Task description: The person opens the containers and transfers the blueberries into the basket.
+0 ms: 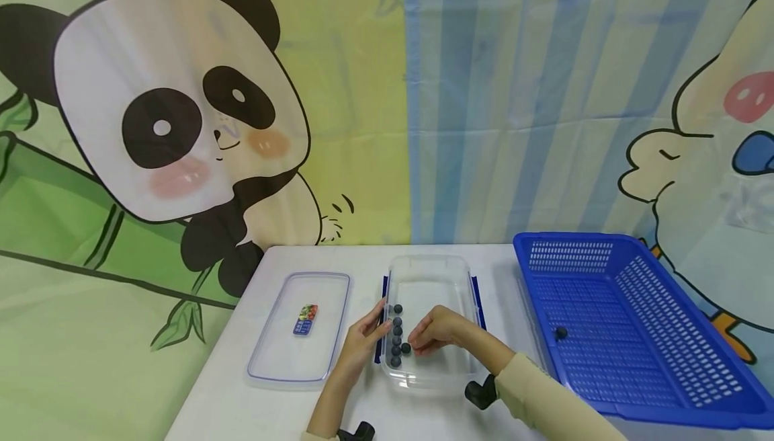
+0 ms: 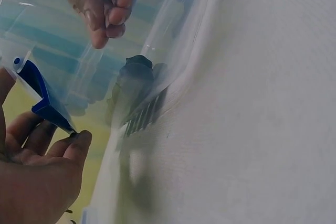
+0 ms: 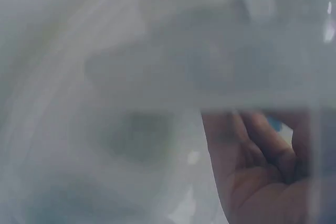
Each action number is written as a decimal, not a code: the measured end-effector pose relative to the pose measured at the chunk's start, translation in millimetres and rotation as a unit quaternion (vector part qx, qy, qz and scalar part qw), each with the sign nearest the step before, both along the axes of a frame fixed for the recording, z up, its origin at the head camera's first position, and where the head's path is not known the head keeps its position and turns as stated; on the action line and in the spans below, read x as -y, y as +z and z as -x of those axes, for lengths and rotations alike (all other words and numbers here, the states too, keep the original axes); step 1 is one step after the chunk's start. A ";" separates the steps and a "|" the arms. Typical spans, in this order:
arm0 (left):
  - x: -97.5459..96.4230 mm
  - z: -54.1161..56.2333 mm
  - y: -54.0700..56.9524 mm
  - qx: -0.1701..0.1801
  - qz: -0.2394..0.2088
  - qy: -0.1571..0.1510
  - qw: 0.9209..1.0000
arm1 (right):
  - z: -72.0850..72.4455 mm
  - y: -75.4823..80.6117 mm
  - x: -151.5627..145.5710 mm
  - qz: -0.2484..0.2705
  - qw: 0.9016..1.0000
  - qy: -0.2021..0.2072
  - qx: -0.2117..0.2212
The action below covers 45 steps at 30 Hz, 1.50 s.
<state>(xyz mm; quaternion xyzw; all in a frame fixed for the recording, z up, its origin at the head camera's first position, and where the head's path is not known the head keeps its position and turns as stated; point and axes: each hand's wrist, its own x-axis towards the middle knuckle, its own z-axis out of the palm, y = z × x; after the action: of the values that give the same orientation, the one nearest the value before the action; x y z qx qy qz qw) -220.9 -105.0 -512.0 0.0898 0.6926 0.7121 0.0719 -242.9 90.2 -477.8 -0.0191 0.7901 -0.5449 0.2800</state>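
Note:
A clear plastic box with blue side latches lies on the table. My left hand grips its left side, thumb at the rim and fingers by the blue latch. Several small dark balls form a row along the box's left inner wall. One more dark ball sits just right of that row. Beside it, inside the box, is my right hand, fingertips close together; nothing shows between them in the left wrist view. Clear plastic blurs much of the right wrist view, where part of my right hand appears.
A clear lid with a blue-edged rim lies on the left, a small colourful label on it. To the right stands a blue basket holding one dark ball. A printed curtain hangs behind the table.

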 end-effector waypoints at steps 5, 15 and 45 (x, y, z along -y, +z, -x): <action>0.3 4.8 -8.7 -0.001 -0.003 -0.001 1.000 | 3.1 -7.4 8.2 -0.018 0.999 -0.030 -0.018; 0.5 14.2 -26.6 -0.004 0.009 0.008 1.000 | 6.3 -15.0 8.1 -0.007 0.998 -0.069 -0.008; 1.2 12.0 -24.7 -0.012 -0.016 0.003 1.000 | 5.0 -27.3 16.5 0.067 0.994 -0.043 0.077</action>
<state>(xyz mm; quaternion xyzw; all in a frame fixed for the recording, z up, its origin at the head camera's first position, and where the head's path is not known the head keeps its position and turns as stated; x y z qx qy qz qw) -232.8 -106.2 -536.7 0.0974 0.6824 0.7220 0.0598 -247.9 73.8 -505.1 0.0379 0.7284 -0.6075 0.3146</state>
